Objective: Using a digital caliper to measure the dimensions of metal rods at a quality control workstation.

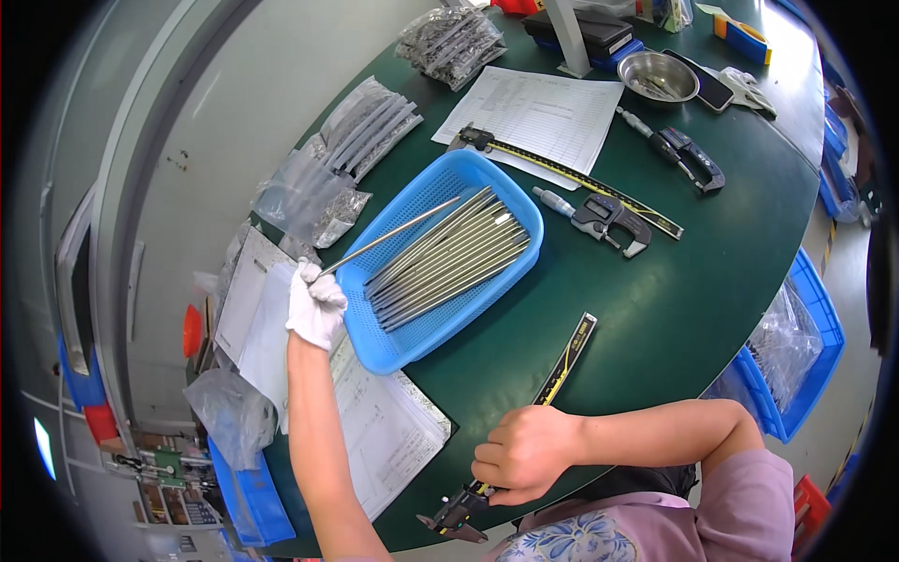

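My left hand [316,304], in a white glove, is closed around the near end of a thin metal rod [393,232]. That rod slants up over the left side of a blue perforated plastic basket [398,359]. Inside the basket, several similar metal rods [449,260] lie side by side. My bare right hand [526,454] grips a digital caliper [568,358] by its beam, close to the table's front edge. The caliper's jaws point toward my body, and its scale end reaches out over the green table. My fingers partly cover its slide.
Beyond the basket lie a second caliper [581,178], two digital micrometers [609,220] and a printed sheet [534,108]. A steel bowl [658,77] stands at the far right. Bagged metal parts [361,131] line the left edge, with papers [384,431] beneath the basket's near end.
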The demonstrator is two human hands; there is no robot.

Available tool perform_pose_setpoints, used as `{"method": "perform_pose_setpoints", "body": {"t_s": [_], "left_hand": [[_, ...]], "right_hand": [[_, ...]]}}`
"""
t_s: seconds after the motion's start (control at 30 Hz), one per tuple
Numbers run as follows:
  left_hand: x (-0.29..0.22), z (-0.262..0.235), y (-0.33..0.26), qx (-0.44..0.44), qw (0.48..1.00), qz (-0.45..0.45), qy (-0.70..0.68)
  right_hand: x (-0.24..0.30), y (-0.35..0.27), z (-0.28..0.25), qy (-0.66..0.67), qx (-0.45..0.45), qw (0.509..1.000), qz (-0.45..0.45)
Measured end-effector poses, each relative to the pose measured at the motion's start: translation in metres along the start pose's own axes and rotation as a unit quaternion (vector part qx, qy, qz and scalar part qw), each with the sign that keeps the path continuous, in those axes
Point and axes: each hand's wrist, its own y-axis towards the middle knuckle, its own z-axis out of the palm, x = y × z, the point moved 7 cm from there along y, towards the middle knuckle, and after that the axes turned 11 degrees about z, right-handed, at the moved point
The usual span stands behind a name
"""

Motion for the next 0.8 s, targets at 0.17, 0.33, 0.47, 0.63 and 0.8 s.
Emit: {"method": "perform_pose_setpoints", "body": {"t_s": [0.17,0.33,0.47,0.63,0.8], "left_hand": [[0.011,-0.002,0.007,-0.026,0.999,0.015,-0.012],[-0.009,-0.018,-0.001,-0.127,0.971,0.179,0.095],[0.004,0.038,-0.022,0.014,0.85,0.31,0.426],[0.079,0.096,-0.033,0.267,0.469,0.274,0.796],[0.089,0.104,-0.022,0.251,0.364,0.202,0.874]], "right_hand": [[0.0,-0.001,0.002,0.001,0.004,1.0,-0.001],[0.001,0.0,0.002,0.007,0.017,1.0,0.009],[0.001,0.0,0.004,0.015,0.037,0.999,0.015],[0.0,0.0,0.005,0.011,0.049,0.998,0.022],[-0.003,0.001,0.011,0.005,0.052,0.998,0.037]]}}
